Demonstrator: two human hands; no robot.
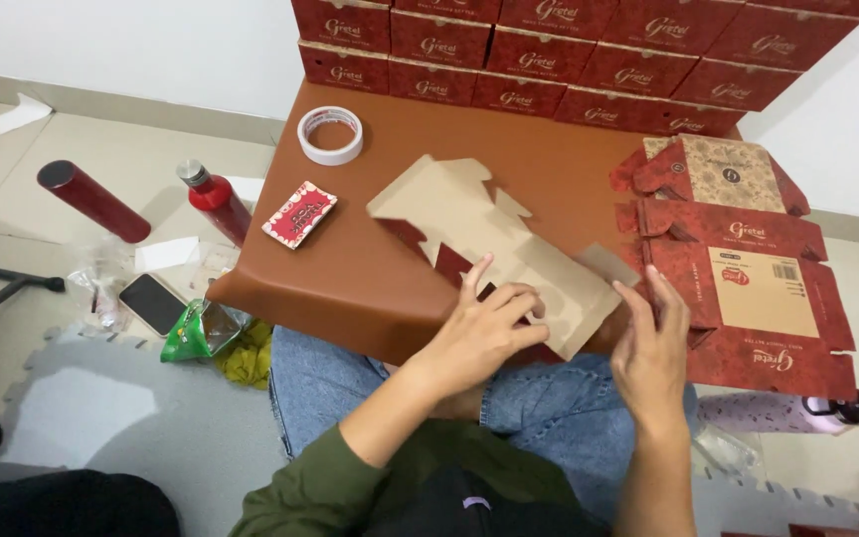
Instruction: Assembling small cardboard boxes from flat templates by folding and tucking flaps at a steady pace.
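Note:
A flat cardboard box blank (479,224), brown inside face up with red print underneath, lies on the low brown table (370,273). My left hand (484,328) presses down on its near part, fingers spread over a fold. My right hand (651,348) stands on edge beside the blank's right flap (603,264), fingers straight and together, touching it. Neither hand grips anything.
A stack of flat red box blanks (748,268) lies at the table's right. Folded red boxes (569,50) are stacked against the wall. A tape roll (330,134) and a small red card (298,214) sit on the table. Red bottles (219,204), a phone (151,303) and wrappers lie on the floor at left.

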